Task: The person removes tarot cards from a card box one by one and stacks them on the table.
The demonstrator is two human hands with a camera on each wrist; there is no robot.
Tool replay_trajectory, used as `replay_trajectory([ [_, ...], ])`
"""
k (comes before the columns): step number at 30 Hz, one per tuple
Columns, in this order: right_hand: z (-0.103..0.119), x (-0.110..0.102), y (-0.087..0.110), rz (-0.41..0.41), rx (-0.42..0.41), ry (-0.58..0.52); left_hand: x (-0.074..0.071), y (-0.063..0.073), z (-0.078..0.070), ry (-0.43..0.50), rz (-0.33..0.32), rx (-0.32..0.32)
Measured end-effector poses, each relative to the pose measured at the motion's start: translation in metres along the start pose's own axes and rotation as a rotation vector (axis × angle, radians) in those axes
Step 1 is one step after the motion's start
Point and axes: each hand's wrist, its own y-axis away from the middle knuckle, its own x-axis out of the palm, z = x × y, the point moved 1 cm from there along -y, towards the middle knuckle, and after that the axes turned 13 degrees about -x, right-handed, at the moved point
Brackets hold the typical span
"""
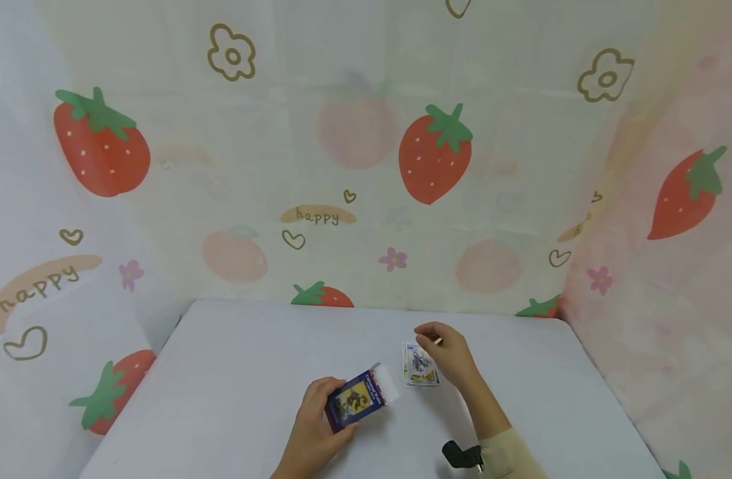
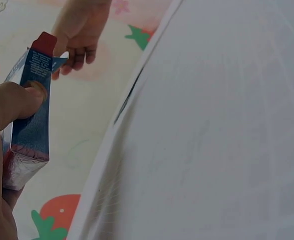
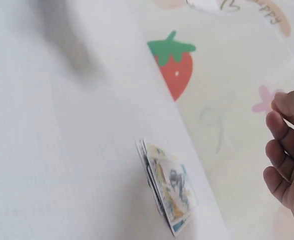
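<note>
My left hand (image 1: 312, 419) grips a dark blue card box (image 1: 355, 399) with a yellow picture on its front, thumb on the near edge and fingers at the far edge. At the box's right end a pale flap stands out; a red end flap (image 2: 44, 43) shows in the left wrist view. Beyond the box, a small stack of picture cards (image 1: 421, 369) lies on the table, slightly uneven at its edges. Above the stack's right side hovers my right hand (image 1: 454, 352), its fingers loosely bent with nothing visible between them. The right wrist view shows those bent fingers (image 3: 277, 150) apart from the cards.
A white-covered table (image 1: 222, 372) lies under both hands. Behind it hangs a curtain (image 1: 354, 179) printed with strawberries, and more printed cloth (image 1: 689, 299) stands at the sides. A black device (image 1: 462, 456) sits at my right wrist, beside the beige sleeve (image 1: 510, 456).
</note>
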Motion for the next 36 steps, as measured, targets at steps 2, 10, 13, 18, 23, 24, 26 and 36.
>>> replay_trajectory([
  [2,0.008,0.001,0.004,-0.014,-0.002,-0.019,-0.001,0.001,0.000,0.000,-0.004,-0.004],
  [10,0.032,0.008,0.022,-0.054,-0.024,-0.083,-0.004,0.001,-0.001,-0.001,-0.020,0.024],
  [13,0.039,0.010,0.028,-0.063,-0.039,-0.098,-0.004,0.000,-0.001,0.000,-0.017,0.014],
  [18,0.049,0.013,0.036,-0.085,-0.081,-0.120,-0.004,0.000,0.000,-0.002,-0.014,0.006],
  [23,0.055,0.016,0.040,-0.080,-0.096,-0.138,-0.003,0.000,0.000,0.001,-0.022,0.013],
  [24,0.056,0.017,0.041,-0.077,-0.094,-0.139,-0.002,0.000,0.000,-0.001,-0.024,0.012],
  [26,0.058,0.018,0.042,-0.070,-0.097,-0.134,-0.002,0.000,0.000,-0.005,-0.026,0.012],
  [36,0.067,0.018,0.046,-0.017,-0.106,-0.107,-0.001,0.000,-0.002,-0.009,-0.025,0.010],
])
